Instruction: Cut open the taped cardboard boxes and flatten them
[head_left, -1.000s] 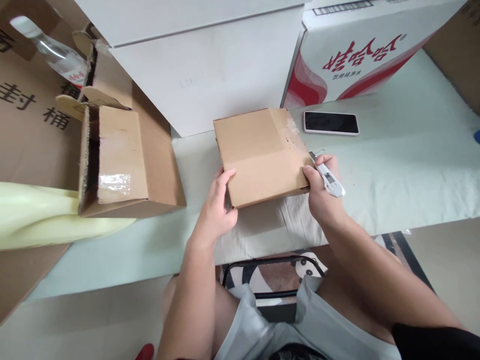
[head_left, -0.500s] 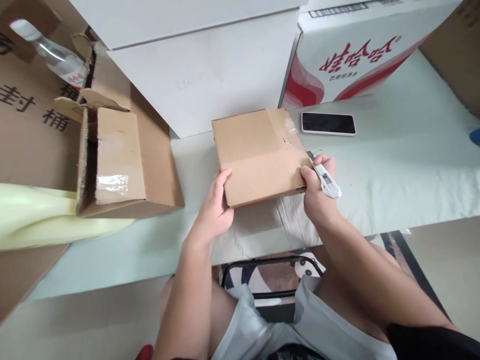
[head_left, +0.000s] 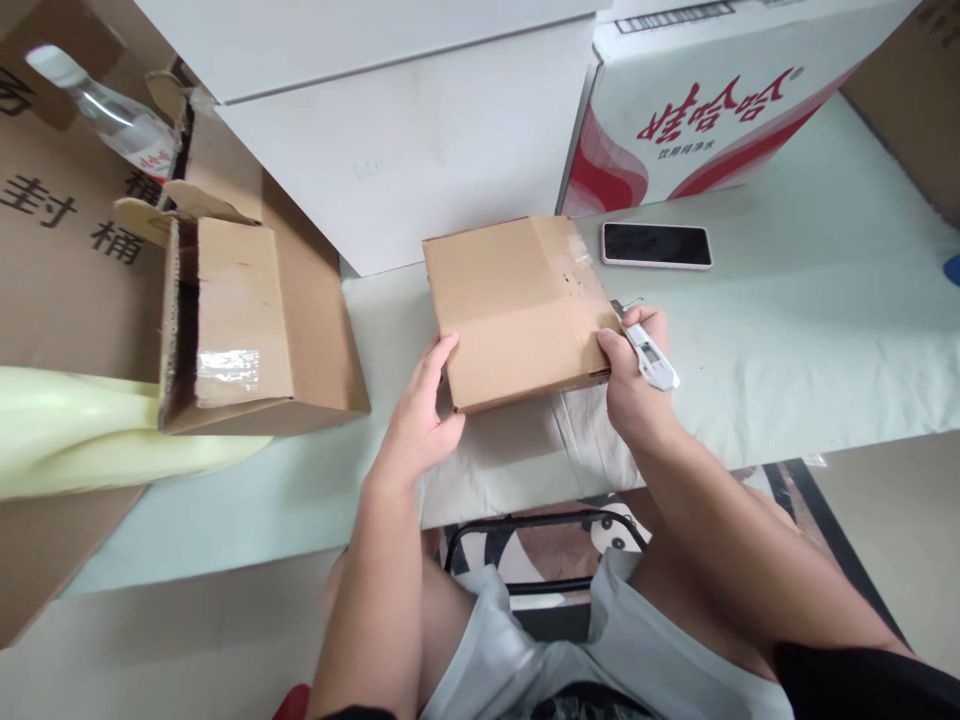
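Observation:
A closed brown cardboard box (head_left: 502, 305) lies on the cloth-covered table in front of me, with clear tape and small dark marks at its right end. My left hand (head_left: 416, 420) grips the box's left side near the front corner, forefinger at the top edge and thumb low by the corner. At the opposite end, my right hand (head_left: 637, 380) has its fingers around a white utility knife (head_left: 651, 358). The knife's blade end points up and away, beside the box's right edge. My right thumb presses on the box's right front corner.
A phone (head_left: 656, 246) lies behind the knife. White cartons (head_left: 420, 130) and a red-and-white carton (head_left: 675, 130) stand along the back. To the left are an open cardboard box (head_left: 319, 340), a plastic bottle (head_left: 112, 115) and a pale yellow object (head_left: 75, 430).
My left hand has shifted slightly left, its fingers reaching less far over the box edge. The box and my right hand with the knife have barely moved.

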